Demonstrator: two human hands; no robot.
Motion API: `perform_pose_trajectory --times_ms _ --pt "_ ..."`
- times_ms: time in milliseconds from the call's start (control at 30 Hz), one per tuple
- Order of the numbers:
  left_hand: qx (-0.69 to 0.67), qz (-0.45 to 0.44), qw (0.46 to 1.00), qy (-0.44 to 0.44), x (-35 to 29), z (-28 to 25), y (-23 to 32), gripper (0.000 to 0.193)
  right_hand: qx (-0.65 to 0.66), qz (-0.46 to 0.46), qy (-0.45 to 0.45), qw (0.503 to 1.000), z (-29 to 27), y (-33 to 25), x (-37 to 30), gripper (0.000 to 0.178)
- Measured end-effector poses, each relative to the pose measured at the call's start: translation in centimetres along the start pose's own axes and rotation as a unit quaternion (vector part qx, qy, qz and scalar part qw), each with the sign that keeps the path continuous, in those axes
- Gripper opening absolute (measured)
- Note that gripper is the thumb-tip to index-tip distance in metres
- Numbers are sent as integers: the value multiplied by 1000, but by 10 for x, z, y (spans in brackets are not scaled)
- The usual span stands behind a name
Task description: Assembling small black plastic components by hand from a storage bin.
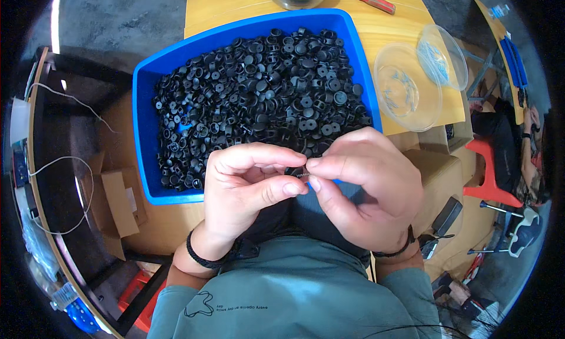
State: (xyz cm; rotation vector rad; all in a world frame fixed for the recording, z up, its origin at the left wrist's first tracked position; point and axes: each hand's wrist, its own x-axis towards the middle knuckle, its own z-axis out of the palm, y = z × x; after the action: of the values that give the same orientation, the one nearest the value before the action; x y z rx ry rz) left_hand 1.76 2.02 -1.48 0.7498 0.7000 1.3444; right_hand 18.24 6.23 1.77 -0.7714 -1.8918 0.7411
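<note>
In front of my body both hands meet, fingertips nearly touching. Between thumb and index finger, my left hand [238,183] pinches a small black plastic part [292,171], mostly covered by the fingers. A tiny metal coil spring [302,175] sticks out beside that part, toward my right hand [374,186], whose thumb and forefinger close on its end. How far the spring sits inside the part is hidden. Just beyond my hands stands a blue plastic bin [141,133], heaped with small round black plastic caps [253,98].
On the wooden table [223,1] are a metal bowl [297,1] of black parts and a red-handled screwdriver [376,2]. Two clear plastic tubs [432,112] hold small thin pieces. Cardboard boxes, a red stool [491,177] and another person's arm [525,151] are at the sides.
</note>
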Motion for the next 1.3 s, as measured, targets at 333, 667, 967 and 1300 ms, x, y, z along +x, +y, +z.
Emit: perform_pose_trajectory --times_ms 333,667,967,1300 --pt "204 12 979 7 -16 -1 10 26 -60 -16 -39 997 9 1 -10 32" --pt "110 -18 993 41 -29 -21 15 28 -156 136 11 978 -17 22 10 23" --pt "97 -15 995 37 -24 -20 22 26 -177 119 24 977 -6 39 11 31" --pt "194 -3 981 -13 -12 0 16 23 -60 30 -83 994 8 0 4 40"
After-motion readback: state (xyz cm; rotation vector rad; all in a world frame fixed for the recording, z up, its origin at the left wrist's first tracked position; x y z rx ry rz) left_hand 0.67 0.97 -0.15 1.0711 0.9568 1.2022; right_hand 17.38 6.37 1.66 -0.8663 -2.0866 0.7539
